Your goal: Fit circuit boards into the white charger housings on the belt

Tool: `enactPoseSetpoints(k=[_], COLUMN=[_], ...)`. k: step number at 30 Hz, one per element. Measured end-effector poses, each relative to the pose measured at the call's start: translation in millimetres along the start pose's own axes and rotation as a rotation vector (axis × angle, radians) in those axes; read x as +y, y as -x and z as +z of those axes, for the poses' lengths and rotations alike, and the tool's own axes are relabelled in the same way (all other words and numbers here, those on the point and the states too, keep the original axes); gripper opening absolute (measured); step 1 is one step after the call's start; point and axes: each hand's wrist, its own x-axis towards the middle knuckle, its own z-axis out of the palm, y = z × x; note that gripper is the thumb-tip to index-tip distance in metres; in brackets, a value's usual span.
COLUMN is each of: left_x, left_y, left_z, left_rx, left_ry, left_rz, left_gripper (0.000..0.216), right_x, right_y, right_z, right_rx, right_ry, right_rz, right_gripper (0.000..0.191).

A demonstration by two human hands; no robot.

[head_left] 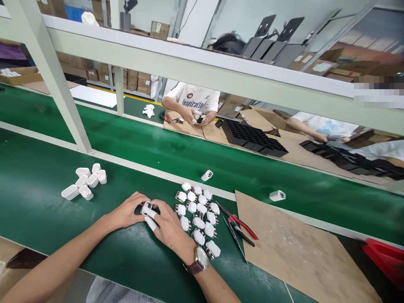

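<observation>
Both forearms are coming in from the bottom edge and meeting over the green belt [38,198], the right one wearing a wristwatch [198,261]. Right hand [170,229] is lying knuckles up with white finger cots on two fingers, curling around a small white plug part [146,208]; left hand [128,211] is reaching in flat from the other side, fingertips pinching that same piece. So both are gripping the one part, sitting right between the two sets of fingertips.

Just past the right hand's knuckles, I'm counting roughly fifteen white plug inserts [197,214] lying in loose rows with metal prongs showing. Beyond those, one pair of red-handled cutters [238,227] is resting at the edge of a brown cardboard sheet [293,252].

Out past the left fingertips, six white shells [84,182] are bunching in a cluster. Further off, two single shells are sitting apart on the belt: one [206,175] above the inserts, one [277,195] by the cardboard.

Across the line, two other people are working, one person's hands [197,118] busy with small parts beside black trays [252,139].
</observation>
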Motion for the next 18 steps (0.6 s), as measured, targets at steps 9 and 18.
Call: enactPoseSetpoints(k=[9,18], left_x=[-1,5], left_y=[1,6], left_z=[1,-2], left_rx=[-0.032,0.061], left_ry=[0.005,-0.292], left_rz=[0.000,0.229], left_gripper=[0.044,0.014], right_x=[-4,26], right_y=[-8,9], right_z=[-5,-24], right_rx=[-0.066,0.214], right_ry=[0.087,-0.104], right_rz=[0.014,0.233], right_gripper=[0.019,0.036])
